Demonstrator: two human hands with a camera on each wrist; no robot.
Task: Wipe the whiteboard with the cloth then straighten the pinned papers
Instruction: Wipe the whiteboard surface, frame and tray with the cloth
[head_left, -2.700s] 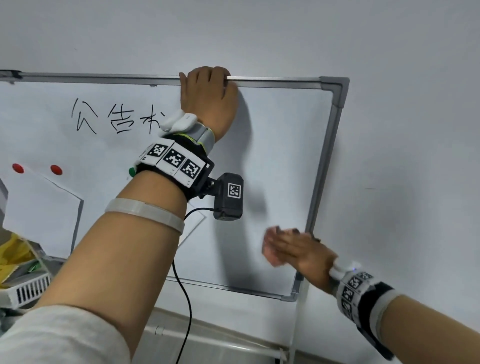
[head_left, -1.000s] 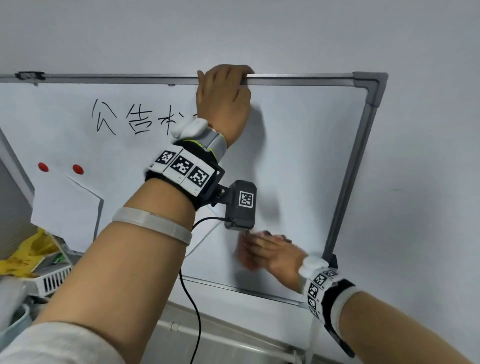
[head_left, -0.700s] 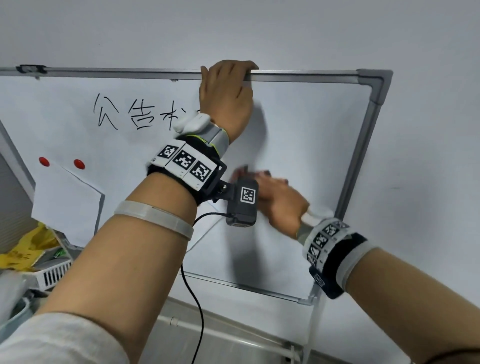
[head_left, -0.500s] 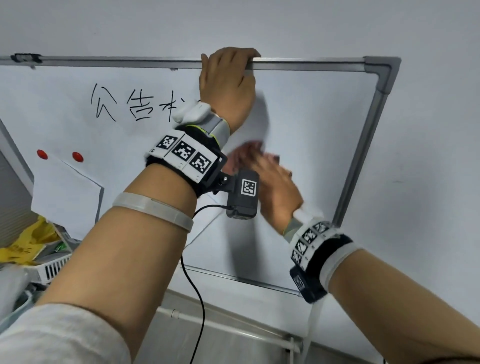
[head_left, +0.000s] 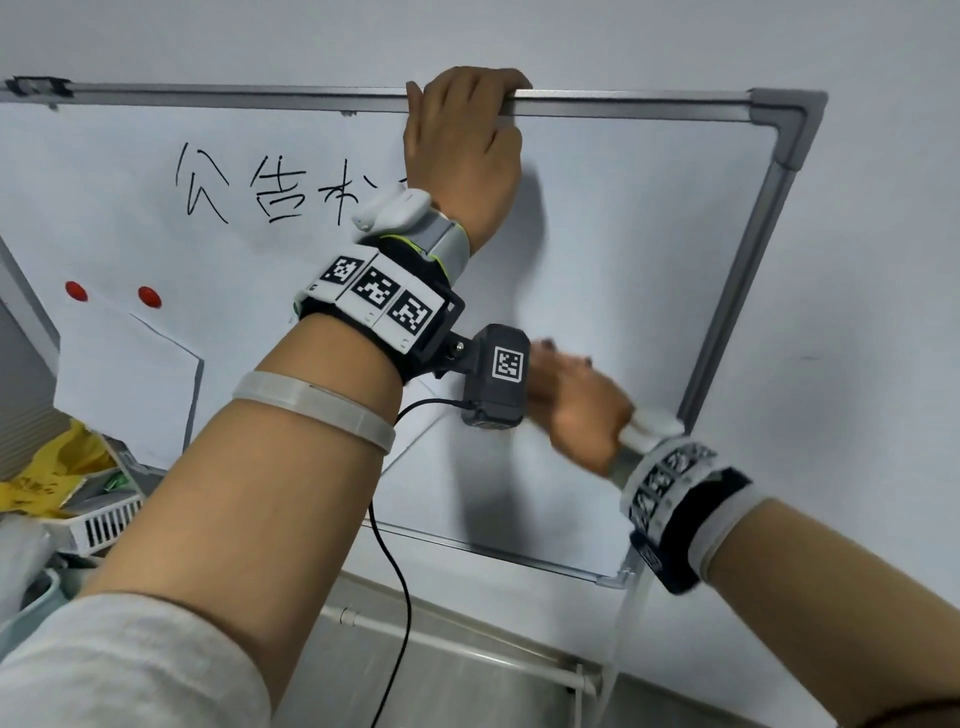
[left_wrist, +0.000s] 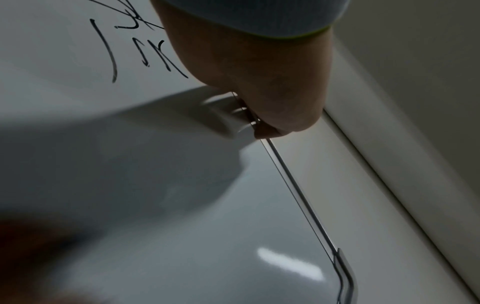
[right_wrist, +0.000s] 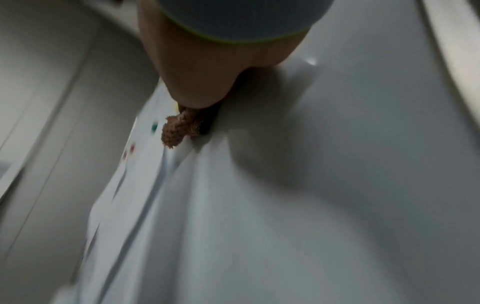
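Observation:
The whiteboard (head_left: 623, 234) has a grey frame and black handwriting (head_left: 249, 192) at its upper left. My left hand (head_left: 467, 98) grips the top frame rail, fingers curled over it, as the left wrist view (left_wrist: 262, 115) confirms. My right hand (head_left: 571, 384) lies blurred on the board's lower right part, fingers stretched out, and presses a pinkish-brown cloth (right_wrist: 179, 127) against the surface; in the head view the left wrist camera partly hides it. A tilted white paper (head_left: 124, 374) hangs under two red magnets (head_left: 149, 297). My left arm covers most of a second paper (head_left: 415, 441).
A yellow bag (head_left: 41, 483) and a white slotted basket (head_left: 104, 525) sit at the lower left. A black cable (head_left: 395, 571) hangs from my left wrist. A white pipe (head_left: 467, 644) runs along the wall below the board.
My right hand swept the cloth from low on the board up towards my left hand, and has now come back down and to the right. The left hand stayed on the rail.

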